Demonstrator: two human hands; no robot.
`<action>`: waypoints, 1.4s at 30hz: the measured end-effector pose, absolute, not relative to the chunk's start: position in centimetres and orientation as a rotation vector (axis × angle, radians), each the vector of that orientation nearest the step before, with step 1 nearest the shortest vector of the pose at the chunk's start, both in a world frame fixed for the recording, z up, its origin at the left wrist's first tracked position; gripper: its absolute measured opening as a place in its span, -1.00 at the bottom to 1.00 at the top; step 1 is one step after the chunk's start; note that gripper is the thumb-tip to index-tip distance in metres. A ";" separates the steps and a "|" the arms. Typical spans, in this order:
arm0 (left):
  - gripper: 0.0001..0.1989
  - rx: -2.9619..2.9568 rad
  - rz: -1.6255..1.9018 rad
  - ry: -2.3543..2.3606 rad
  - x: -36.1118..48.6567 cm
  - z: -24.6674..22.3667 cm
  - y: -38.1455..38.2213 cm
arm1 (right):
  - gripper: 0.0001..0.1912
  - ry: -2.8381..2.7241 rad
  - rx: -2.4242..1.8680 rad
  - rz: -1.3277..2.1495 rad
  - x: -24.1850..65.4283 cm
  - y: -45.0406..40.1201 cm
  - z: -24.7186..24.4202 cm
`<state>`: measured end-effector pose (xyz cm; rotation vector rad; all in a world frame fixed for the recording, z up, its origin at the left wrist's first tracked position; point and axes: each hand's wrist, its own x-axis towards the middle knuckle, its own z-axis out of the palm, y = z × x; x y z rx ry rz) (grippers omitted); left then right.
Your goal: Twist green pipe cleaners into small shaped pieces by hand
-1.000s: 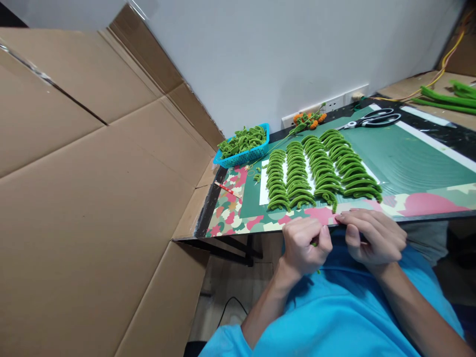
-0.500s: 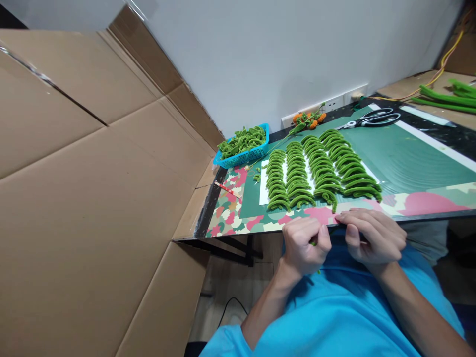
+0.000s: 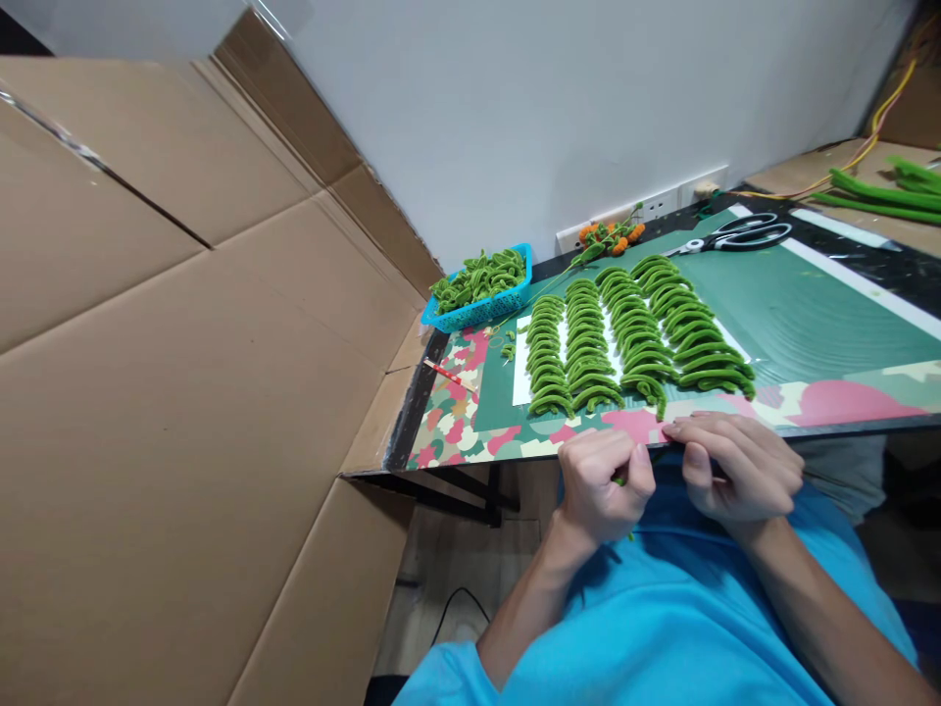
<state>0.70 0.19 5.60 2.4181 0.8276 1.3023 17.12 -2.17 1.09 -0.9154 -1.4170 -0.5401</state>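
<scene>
My left hand (image 3: 597, 482) is closed in a fist just off the table's front edge. A bit of green fuzzy pipe cleaner (image 3: 621, 480) shows between its thumb and fingers; most of the piece is hidden. To its right, my right hand (image 3: 744, 466) is closed too, fingers curled and tips at the table edge, and whatever it may hold is hidden. Beyond both hands, bent green pipe cleaner pieces (image 3: 639, 338) lie in several neat columns on a white sheet (image 3: 520, 378) over a green cutting mat (image 3: 845, 324).
At the back left, a blue basket (image 3: 477, 316) holds more bent green pieces. Orange-and-green pipe cleaner flowers (image 3: 614, 238) lie by the wall sockets. Black-handled scissors (image 3: 742, 233) rest on the mat. Long green stems (image 3: 882, 201) are far right; cardboard (image 3: 183, 422) walls the left.
</scene>
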 end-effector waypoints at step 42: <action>-0.63 2.720 1.489 0.758 0.4 3.7 0.0 | -0.84 -1.383 -0.952 -0.545 17.0 -2.0 0.9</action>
